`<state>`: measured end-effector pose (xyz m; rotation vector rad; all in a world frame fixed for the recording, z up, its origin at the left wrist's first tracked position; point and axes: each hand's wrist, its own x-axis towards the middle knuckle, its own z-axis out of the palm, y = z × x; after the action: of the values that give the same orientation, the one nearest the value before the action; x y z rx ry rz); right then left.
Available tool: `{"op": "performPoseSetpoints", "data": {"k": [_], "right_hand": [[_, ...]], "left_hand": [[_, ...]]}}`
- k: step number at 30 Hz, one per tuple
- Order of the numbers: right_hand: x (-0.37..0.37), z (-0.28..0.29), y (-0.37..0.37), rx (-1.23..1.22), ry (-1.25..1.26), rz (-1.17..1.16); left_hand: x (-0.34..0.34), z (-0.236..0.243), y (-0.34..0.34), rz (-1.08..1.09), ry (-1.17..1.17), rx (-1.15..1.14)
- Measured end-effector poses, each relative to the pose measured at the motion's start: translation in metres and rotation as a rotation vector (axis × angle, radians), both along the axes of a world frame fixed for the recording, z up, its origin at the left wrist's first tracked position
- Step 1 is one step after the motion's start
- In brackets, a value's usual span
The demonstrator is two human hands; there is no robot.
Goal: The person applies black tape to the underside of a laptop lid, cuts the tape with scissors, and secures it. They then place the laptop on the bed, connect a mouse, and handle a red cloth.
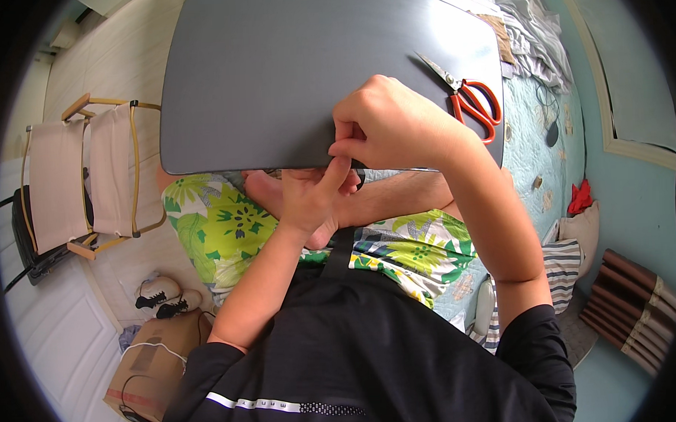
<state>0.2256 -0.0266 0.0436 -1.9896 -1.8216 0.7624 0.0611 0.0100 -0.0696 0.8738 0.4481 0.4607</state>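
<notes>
My right hand [383, 124] is closed at the near edge of the dark grey folding table [259, 80], its fingers curled and its thumb and fingertips close to my left thumb. Just below that edge is my left hand [315, 193], thumb pointing up and fingers curled in. A small black piece [361, 180] shows beside the left fingertips; its kind is unclear. Whatever lies between my fingers, if anything, is hidden. To the right of my right hand, scissors [472, 102] with orange-red handles lie on the table, blades apart.
My crossed legs in green flowered shorts [234, 214] are under the table's near edge. A black strap [341, 252] hangs before my shirt. A folding chair [83, 171] stands at left, above a cardboard box [153, 359]. On the bed [530, 160] at right is bunched bedding [522, 33].
</notes>
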Motion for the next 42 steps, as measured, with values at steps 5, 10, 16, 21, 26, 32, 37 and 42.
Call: {"op": "performPoseSetpoints", "data": {"k": [5, 10, 16, 21, 26, 32, 37, 42], "right_hand": [[-0.001, -0.002, -0.001, 0.025, 0.007, -0.015], [0.001, -0.001, -0.001, 0.037, 0.033, 0.005], [0.002, -0.003, -0.002, 0.052, 0.079, 0.005], [0.005, -0.004, -0.004, 0.082, 0.111, 0.011], [0.004, -0.005, -0.004, 0.081, 0.103, 0.013], [0.006, -0.005, -0.002, 0.078, 0.127, 0.019], [0.007, -0.003, 0.0, 0.075, 0.117, 0.031], [0.006, -0.001, 0.001, 0.068, 0.01, 0.039]], "left_hand": [[-0.002, 0.01, 0.0, -0.022, -0.045, -0.133], [-0.005, 0.022, -0.006, 0.005, 0.066, -0.226], [-0.006, 0.016, -0.008, 0.004, 0.009, -0.288], [-0.007, 0.021, -0.003, -0.041, 0.052, -0.311], [-0.011, 0.011, -0.002, -0.107, -0.07, -0.431], [-0.013, 0.012, -0.002, -0.205, -0.091, -0.359], [-0.007, 0.016, 0.005, -0.137, 0.039, -0.309], [-0.005, 0.017, 0.008, -0.127, 0.03, -0.331]]}}
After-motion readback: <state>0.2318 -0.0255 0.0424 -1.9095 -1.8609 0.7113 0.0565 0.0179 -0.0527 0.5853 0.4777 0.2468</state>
